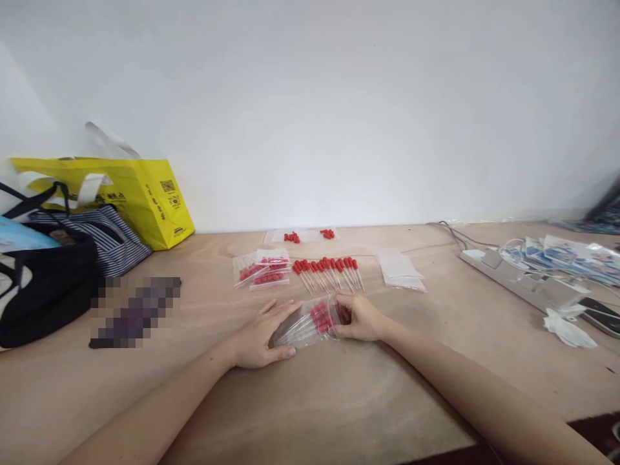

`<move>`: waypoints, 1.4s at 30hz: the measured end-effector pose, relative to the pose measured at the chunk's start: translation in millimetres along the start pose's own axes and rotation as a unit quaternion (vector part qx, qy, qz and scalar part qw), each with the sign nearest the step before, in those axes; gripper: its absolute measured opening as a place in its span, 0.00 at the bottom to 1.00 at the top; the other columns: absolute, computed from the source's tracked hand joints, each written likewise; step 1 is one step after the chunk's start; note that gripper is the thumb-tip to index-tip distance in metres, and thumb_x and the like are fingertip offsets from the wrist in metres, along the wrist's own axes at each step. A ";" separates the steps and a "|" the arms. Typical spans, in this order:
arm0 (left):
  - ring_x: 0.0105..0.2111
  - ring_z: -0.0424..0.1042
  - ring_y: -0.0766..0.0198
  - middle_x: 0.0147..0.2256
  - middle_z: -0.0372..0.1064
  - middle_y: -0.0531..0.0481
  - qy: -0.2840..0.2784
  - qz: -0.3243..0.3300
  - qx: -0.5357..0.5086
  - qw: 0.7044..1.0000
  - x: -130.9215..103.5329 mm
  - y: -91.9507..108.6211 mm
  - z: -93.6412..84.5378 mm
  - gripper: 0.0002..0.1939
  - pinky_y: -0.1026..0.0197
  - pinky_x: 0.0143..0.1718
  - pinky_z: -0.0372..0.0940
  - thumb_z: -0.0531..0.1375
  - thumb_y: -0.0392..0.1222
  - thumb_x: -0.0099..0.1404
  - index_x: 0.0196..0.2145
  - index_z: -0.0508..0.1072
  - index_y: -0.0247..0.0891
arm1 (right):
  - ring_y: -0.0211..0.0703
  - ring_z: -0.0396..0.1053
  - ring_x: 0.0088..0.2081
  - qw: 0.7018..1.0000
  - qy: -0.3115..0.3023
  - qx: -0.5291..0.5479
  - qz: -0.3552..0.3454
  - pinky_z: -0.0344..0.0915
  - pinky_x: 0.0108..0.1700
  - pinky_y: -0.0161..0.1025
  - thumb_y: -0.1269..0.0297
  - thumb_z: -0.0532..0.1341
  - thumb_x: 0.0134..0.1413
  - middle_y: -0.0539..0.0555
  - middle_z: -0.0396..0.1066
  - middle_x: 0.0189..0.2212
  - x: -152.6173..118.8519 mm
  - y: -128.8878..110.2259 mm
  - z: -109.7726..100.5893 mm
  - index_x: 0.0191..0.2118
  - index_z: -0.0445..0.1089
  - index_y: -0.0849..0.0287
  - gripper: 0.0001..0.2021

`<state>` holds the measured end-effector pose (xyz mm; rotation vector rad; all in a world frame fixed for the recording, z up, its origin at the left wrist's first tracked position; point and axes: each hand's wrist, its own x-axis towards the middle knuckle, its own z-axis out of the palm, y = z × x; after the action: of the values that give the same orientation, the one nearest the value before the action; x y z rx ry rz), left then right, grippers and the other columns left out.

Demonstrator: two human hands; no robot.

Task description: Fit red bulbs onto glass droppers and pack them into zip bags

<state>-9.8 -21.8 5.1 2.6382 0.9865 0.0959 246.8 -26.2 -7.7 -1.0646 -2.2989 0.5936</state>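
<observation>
A clear plastic bag holding several droppers with red rubber bulbs lies on the table in front of me. My left hand rests at the bag's left end, fingers spread and thumb stretched out along the table. At the other end, by the red bulbs, my right hand grips the bag's edge between thumb and fingers. Just beyond lies a row of loose droppers, red bulbs pointing away. Left of that row is a pile of filled bags with red-bulbed droppers inside.
Flat bags lie to the right of the row. Small red bulbs sit on a clear sheet near the wall. A yellow bag and a striped pouch stand left. A power strip, phone and crumpled tissue lie right.
</observation>
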 end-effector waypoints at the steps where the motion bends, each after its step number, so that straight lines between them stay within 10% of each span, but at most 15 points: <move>1: 0.59 0.39 0.51 0.60 0.40 0.48 -0.001 0.002 0.001 1.000 0.1 0.4 -0.3 0.37 0.43 0.57 0.34 0.50 0.57 0.58 0.59 0.38 0.44 | 0.32 0.59 0.26 1.000 -0.005 -0.002 -0.001 0.54 0.26 0.29 0.62 0.63 0.39 0.48 0.64 0.29 -0.1 0.0 -0.4 0.36 0.67 0.58 0.14; 17: 0.59 0.39 0.49 0.60 0.39 0.46 -0.017 -0.013 0.003 1.000 -0.6 7.6 -4.2 0.38 0.41 0.56 0.34 0.51 0.58 0.58 0.59 0.38 0.42 | 0.28 0.51 0.18 0.978 0.040 0.184 0.086 0.47 0.19 0.27 0.64 0.64 0.37 0.42 0.53 0.15 -0.2 14.3 10.2 0.25 0.62 0.60 0.10; 28: 0.59 0.39 0.50 0.60 0.39 0.47 -0.009 -0.015 -0.001 1.000 -0.1 9.9 -4.7 0.38 0.42 0.57 0.34 0.52 0.56 0.58 0.59 0.38 0.43 | 0.29 0.55 0.20 0.988 0.117 0.067 0.077 0.52 0.22 0.28 0.59 0.65 0.36 0.44 0.61 0.19 5.7 2.8 21.1 0.24 0.65 0.60 0.11; 34: 0.59 0.40 0.52 0.60 0.40 0.48 -0.008 -0.002 0.007 1.000 0.1 8.7 -4.3 0.38 0.44 0.57 0.33 0.51 0.57 0.58 0.59 0.38 0.43 | 0.31 0.59 0.20 0.979 0.026 0.174 0.098 0.55 0.23 0.29 0.59 0.60 0.42 0.47 0.65 0.20 7.3 21.4 7.6 0.32 0.70 0.60 0.12; 42: 0.58 0.41 0.50 0.60 0.41 0.47 0.011 0.012 -0.004 1.000 -0.6 1.4 -1.4 0.38 0.43 0.57 0.36 0.52 0.58 0.57 0.59 0.39 0.44 | 0.42 0.67 0.32 0.887 0.269 0.028 0.375 0.60 0.29 0.33 0.61 0.58 0.41 0.57 0.71 0.29 43.1 81.2 -38.6 0.31 0.69 0.64 0.11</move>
<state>-9.6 -22.8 6.9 2.6473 0.9584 0.1344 292.4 62.2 -13.8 -1.8275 -1.3436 0.5405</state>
